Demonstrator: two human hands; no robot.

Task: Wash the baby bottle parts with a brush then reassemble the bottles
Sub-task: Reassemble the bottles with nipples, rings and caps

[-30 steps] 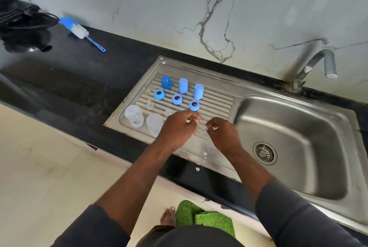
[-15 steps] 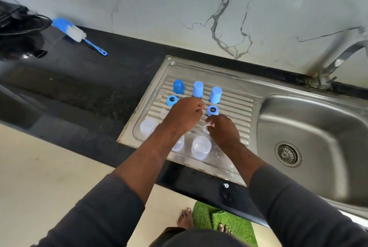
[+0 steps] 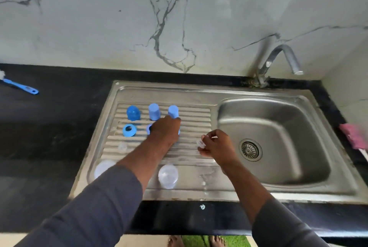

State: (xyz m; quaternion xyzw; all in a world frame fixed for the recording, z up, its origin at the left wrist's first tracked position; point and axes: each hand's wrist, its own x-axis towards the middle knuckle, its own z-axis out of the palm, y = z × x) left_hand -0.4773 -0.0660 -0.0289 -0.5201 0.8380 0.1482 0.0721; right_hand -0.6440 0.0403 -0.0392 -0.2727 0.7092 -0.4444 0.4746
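A veined marble wall [image 3: 99,17] fills the upper half of the frame. Below it a black bench [image 3: 49,137] runs across, and a steel sink [image 3: 199,91] is set into it, with the basin on the right and the ribbed drainboard on the left. A tap [image 3: 278,61] stands at the back, upper right.

Two sleeved arms come in from the bottom edge. The left hand [image 3: 165,131] lies back-up over the middle of the drainboard. Its fingers are hidden, so whether they hold anything cannot be told. The right hand [image 3: 217,147] hovers at the drainboard's right end beside the basin, its fingers pinching a small clear nipple [image 3: 200,143].

A green mat [image 3: 229,239] shows at the bottom edge, and a blurred pink thing [image 3: 352,137] lies at the right edge. A blue brush [image 3: 20,86] lies on the bench at far left.

Two clear bottles stand at the drainboard's near edge: one [image 3: 168,176] between the arms, the other [image 3: 103,167] partly behind the left sleeve. Three blue caps [image 3: 154,111] line the back row. In front of them lies a blue ring [image 3: 129,130], and a second ring [image 3: 149,128] peeks out from under the left hand. A second nipple [image 3: 122,146] rests on the ribs at the left.
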